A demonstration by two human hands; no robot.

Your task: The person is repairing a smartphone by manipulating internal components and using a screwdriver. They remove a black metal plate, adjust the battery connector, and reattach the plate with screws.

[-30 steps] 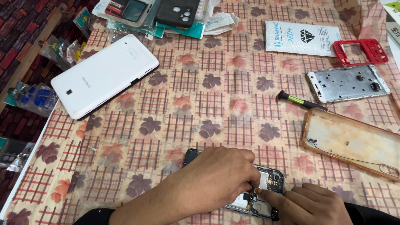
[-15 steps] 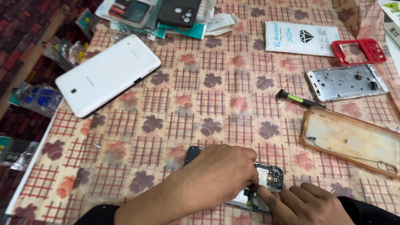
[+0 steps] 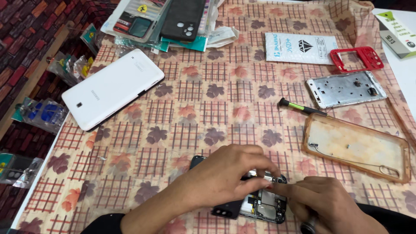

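Leaf-patterned counter (image 3: 216,86): at its near edge, left hand (image 3: 225,173) pinches a part on the opened phone (image 3: 260,203), right hand (image 3: 325,203) fingertip pressing to steady it

Phone repair bench, likely a small shop. We note: an opened phone (image 3: 260,203) with its circuit board bared, near centre; a bare metal phone frame (image 3: 346,89) and red frame (image 3: 357,59), far right; a small screwdriver (image 3: 302,107); a worn clear case (image 3: 357,147); a white tablet (image 3: 113,88), left; packaged cases (image 3: 138,19) and accessory packets (image 3: 41,113) at the far left edge.
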